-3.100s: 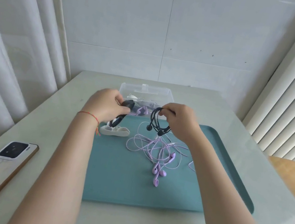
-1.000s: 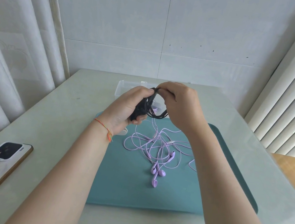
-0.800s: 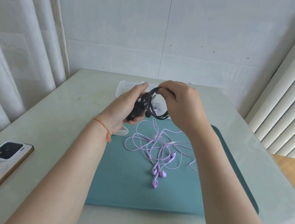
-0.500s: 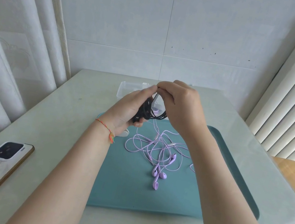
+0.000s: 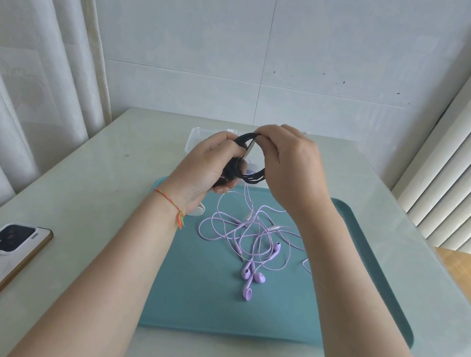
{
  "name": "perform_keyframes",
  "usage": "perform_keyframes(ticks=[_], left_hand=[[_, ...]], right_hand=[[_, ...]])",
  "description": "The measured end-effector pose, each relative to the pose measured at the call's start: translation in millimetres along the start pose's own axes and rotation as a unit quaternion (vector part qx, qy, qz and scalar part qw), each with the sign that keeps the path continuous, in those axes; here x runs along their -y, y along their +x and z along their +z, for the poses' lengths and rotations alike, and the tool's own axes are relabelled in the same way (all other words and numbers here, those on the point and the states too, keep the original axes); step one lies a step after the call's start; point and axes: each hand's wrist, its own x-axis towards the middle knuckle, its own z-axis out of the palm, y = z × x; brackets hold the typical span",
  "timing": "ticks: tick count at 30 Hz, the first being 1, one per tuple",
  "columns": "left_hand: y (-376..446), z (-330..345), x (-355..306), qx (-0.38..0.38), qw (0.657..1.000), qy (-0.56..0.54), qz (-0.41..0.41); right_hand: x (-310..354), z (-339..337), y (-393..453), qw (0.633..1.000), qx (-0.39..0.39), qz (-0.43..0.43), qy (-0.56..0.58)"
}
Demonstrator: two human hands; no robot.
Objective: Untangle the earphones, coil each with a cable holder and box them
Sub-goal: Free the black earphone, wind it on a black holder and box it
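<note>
Black earphone coil [image 5: 252, 176] gripped between both hands [image 5: 257, 163], holder hidden; clear box [image 5: 195, 139] mostly covered.

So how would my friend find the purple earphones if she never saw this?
Look at the teal tray in the middle of the table. On it, below the two hands, lies a loose tangle of thin cable: the purple earphones. They are pale purple and lying free, unlike the black earphones coiled up in the hands.

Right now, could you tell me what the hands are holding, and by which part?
Both hold the coiled black earphones: the left hand grips the coil's left side, the right hand pinches its top.
</note>
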Motion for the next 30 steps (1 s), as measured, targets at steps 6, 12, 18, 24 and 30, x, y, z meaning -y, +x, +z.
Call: perform_keyframes(ticks=[6, 12, 18, 24, 30], left_hand=[[-1.3, 0.0, -0.6, 0.002, 0.999, -0.037, -0.021], [-3.5, 0.2, -4.6, 0.027, 0.982, -0.155, -0.105], [-2.6, 2.4, -1.4, 0.050, 0.992, -0.093, -0.073], [-3.7, -1.6, -3.4, 0.066, 0.995, 0.065, -0.033], [-2.2, -2.7, 1.0, 0.056, 0.994, 0.086, -0.027]], right_hand=[[-0.6, -3.0, 0.7, 0.997, 0.026, 0.009, 0.076], [-1.1, -2.4, -0.6, 0.996, 0.017, -0.002, 0.088], [2.0, -18.0, 0.8, 0.979, 0.122, 0.075, 0.145], [-2.0, -36.2, -0.1, 0.963, 0.240, 0.086, 0.084], [1.7, -33.2, 1.2, 0.974, 0.210, 0.074, 0.032]])
